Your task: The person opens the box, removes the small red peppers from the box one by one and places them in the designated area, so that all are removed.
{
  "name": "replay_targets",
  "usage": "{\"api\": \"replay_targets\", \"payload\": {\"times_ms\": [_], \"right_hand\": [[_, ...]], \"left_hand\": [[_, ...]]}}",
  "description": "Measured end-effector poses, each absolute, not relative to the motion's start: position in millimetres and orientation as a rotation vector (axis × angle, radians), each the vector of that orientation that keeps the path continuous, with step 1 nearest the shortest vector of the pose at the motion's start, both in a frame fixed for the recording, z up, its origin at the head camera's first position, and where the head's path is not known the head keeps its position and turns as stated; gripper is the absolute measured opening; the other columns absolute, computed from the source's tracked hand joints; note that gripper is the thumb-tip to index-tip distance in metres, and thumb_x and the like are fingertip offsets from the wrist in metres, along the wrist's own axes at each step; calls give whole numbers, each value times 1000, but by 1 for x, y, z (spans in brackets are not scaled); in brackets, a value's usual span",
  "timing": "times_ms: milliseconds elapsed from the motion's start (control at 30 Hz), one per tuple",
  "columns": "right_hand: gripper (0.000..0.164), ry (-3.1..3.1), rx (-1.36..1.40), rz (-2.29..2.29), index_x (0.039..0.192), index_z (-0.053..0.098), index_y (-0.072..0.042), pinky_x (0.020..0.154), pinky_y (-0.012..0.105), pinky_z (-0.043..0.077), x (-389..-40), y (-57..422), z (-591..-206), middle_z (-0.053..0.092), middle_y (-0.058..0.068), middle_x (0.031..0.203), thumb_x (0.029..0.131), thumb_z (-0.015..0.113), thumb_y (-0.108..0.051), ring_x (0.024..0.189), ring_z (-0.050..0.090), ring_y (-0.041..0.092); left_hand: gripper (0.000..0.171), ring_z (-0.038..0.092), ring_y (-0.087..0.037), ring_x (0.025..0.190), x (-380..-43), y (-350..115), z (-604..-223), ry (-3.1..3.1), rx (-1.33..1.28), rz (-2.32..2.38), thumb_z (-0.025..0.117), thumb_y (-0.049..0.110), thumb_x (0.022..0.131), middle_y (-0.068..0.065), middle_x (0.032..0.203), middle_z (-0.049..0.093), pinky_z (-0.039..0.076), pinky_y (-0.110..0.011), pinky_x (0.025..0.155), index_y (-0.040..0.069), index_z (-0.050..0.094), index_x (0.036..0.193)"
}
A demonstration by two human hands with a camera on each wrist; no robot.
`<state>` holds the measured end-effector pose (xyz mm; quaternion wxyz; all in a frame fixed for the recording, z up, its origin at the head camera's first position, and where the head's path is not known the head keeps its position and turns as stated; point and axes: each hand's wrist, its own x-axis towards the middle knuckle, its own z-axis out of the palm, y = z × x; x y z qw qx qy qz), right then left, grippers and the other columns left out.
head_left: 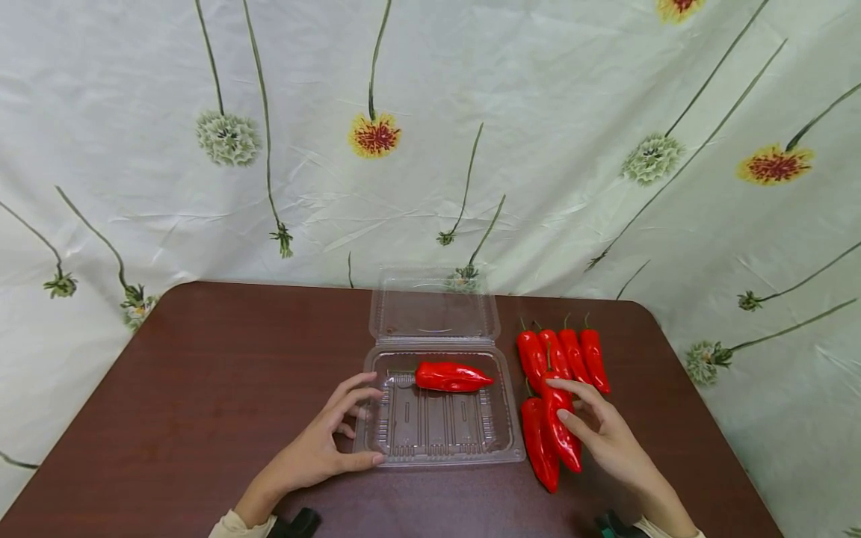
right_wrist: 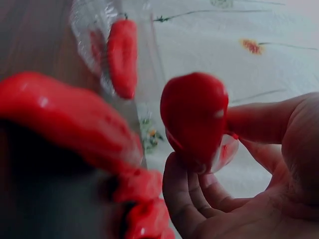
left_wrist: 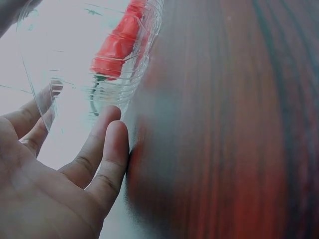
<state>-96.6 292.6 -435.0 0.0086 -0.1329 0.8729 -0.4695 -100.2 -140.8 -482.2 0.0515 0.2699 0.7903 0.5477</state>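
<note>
A clear plastic clamshell box (head_left: 437, 457) lies with its lid tilted back. Inside it, towards the back, one red pepper (head_left: 452, 376) lies sideways, stem to the left. My left hand (head_left: 323, 441) is at the box's left side, fingers spread and touching the wall, thumb by the front left corner. With thumb and fingers, my right hand (head_left: 608, 433) pinches a red pepper (right_wrist: 194, 117) above the others. Under and left of that one, another red pepper (head_left: 538, 444) lies on the table.
Several more red peppers (head_left: 570, 355) lie in a row right of the box, stems pointing back. The box's lid (head_left: 433, 310) reaches near the table's back edge. Behind the brown table (head_left: 222, 388) hangs a flowered white cloth (head_left: 303, 179).
</note>
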Motion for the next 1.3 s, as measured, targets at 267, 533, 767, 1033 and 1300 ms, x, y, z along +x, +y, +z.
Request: {"api": "replay_targets", "payload": {"times_ms": [267,533,767,1033,1300], "right_hand": [[42,2721,-354,-1437,139,56,-22,81,27,50,-87,308,-448,53,2,133,98,65,-17,97,56,12],[41,2739,-342,-1441,137,59,-21,80,26,49,-83,308,-460,53,3,133,97,67,-17,102,51,8],[41,2687,-246,-1450,137,58,-19,71,27,48,-81,310,-462,51,8,134,96,68,-19,89,56,13],[42,2680,-216,-1453,137,58,-19,68,27,48,-82,311,-464,52,9,133,96,68,-18,85,58,13],[44,2646,-189,-1449,137,57,-17,64,27,51,-81,310,-469,49,13,131,95,68,-12,82,61,12]], "left_hand": [[70,48,-17,109,-100,-141,-482,2392,806,1664,83,19,84,-12,161,21,48,-30,77,11,47,144],[70,48,-21,109,-99,-142,-483,2386,796,1677,82,19,84,-11,161,20,48,-30,77,12,46,144],[70,48,-20,109,-100,-141,-484,2389,807,1677,83,21,84,-11,161,21,48,-30,77,12,47,143],[70,49,-22,108,-100,-142,-484,2392,806,1672,83,21,84,-10,161,21,48,-30,77,12,47,143],[70,50,-22,108,-100,-141,-483,2405,808,1662,83,21,84,-11,161,21,48,-29,77,12,46,143]]}}
